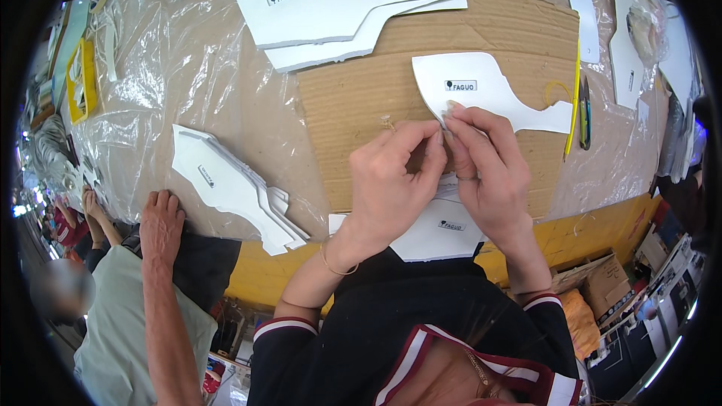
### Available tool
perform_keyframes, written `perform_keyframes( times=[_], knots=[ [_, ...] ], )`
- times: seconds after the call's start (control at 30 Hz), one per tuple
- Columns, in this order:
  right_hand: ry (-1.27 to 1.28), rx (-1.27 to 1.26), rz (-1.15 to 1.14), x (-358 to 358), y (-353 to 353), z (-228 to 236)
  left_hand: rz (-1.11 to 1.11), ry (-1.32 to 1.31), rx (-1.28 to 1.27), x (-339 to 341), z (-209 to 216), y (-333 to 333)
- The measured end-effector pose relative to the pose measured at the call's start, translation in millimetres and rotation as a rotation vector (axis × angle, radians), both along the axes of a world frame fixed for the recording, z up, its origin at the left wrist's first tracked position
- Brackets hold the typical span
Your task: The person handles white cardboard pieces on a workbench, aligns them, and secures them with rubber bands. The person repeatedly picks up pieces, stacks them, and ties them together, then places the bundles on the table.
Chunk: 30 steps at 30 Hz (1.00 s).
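Note:
A white cut panel (489, 94), curved with a narrow tail and a small printed label, lies on brown cardboard (346, 98). At its lower left edge the fingertips of my left hand (391, 180) and my right hand (489, 169) meet in a pinch. Both hands are closed on that edge; what exactly sits between the fingertips is partly hidden. Below my hands, more white panels (432, 237) rest at the table's near edge, partly covered by my wrists. A small pale scrap (387, 122) lies beside my left index finger.
Large white panels (316, 11) lie stacked beyond the cardboard, and a smaller stack (226, 177) is at left. Dark-handled snips (585, 113) and a long yellow strip (573, 105) lie at right. A yellow tray (81, 79) stands far left. A co-worker's hand (162, 225) rests on the table.

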State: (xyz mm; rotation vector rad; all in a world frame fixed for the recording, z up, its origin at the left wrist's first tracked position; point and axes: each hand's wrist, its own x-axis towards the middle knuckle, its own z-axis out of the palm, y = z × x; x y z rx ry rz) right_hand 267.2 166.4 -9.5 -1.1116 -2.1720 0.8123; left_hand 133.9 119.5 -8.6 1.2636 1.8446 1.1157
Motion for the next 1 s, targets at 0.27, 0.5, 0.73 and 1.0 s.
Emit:
perform_keyframes(
  times=[0.27, 0.5, 0.73, 1.0],
  knots=[
    [0.050, -0.054, -0.042, -0.3, 1.6, -0.3, 0.035, -0.068, -0.011, 6.5, -1.6, 1.2],
    [0.277, -0.344, -0.176, 4.1, 5.9, -4.8, 0.141, -0.322, -0.186, 3.5, -5.6, -4.7],
    [0.157, -0.301, -0.096, 12.5, 4.4, -2.1, 0.162, -0.582, -0.275, -3.6, 3.4, -2.2],
    [0.163, -0.202, -0.075, 12.5, -1.2, 2.8, -0.049, -0.549, -0.400, -10.8, -1.5, 1.3]
  ],
)
